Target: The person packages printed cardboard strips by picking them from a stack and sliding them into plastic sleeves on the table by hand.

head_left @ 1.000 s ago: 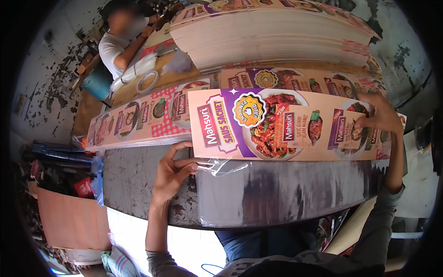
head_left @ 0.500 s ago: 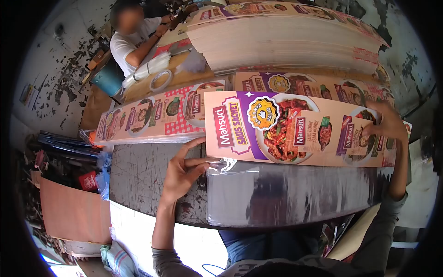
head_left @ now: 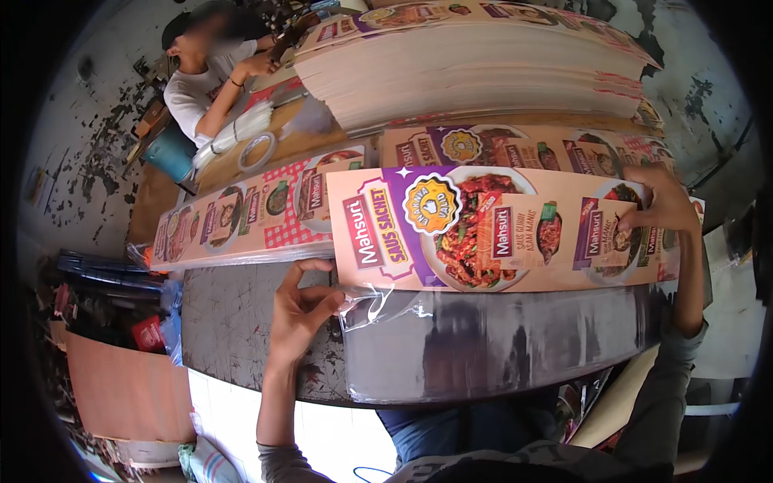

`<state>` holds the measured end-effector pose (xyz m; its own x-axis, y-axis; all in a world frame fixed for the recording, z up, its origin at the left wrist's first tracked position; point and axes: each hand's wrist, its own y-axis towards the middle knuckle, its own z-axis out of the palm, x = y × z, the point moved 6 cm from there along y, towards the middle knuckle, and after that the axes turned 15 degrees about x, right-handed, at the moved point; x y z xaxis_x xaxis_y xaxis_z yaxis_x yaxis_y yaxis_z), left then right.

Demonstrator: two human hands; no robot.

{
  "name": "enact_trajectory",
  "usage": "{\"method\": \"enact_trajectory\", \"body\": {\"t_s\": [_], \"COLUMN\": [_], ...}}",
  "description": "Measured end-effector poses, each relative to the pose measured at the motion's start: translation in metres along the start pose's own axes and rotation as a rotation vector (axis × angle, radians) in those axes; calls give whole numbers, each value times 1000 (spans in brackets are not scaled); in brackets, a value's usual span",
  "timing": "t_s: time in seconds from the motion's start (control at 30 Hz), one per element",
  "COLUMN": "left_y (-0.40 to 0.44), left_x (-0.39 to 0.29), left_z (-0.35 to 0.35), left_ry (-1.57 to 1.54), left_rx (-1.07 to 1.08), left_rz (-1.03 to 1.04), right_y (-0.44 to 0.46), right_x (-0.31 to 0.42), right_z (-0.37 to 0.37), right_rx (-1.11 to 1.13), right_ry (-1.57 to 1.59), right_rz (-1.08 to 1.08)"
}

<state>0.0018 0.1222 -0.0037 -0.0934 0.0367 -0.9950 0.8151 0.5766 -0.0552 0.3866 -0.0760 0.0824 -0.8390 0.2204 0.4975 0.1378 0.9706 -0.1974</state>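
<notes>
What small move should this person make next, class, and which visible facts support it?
Probably the left hand should gently lift its pinched corner of the clear plastic, to open it: thumb and finger grip that corner, while the right hand holds the printed strip along the plastic's far edge.

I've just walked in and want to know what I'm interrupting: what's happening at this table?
The person's right hand holds the far end of a printed Mahsuri card. The left hand pinches a corner of the clear plastic at the card's near edge. Whether any of the card is inside the plastic can't be told. More printed cards stand in a tall stack behind, and another person sits beyond the table.
</notes>
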Motion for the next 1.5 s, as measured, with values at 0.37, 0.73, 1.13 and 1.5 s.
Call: {"method": "enact_trajectory", "body": {"t_s": [0.37,0.73,1.13,1.5], "left_y": [3,2,-1,-1], "left_x": [0,0,-3,0], "left_z": [5,2,1,2], "left_ry": [-24,-80,-37,-67], "left_rx": [41,-27,-48,-53], "left_rz": [0,-55,42,-17], "right_y": [2,5,7,7], "right_x": [-4,-6,-7,-13], "right_z": [3,1,3,4], "right_rx": [-80,16,108,133], "right_ry": [-65,-31,62,130], "right_rz": [-154,-45,79,95]}}
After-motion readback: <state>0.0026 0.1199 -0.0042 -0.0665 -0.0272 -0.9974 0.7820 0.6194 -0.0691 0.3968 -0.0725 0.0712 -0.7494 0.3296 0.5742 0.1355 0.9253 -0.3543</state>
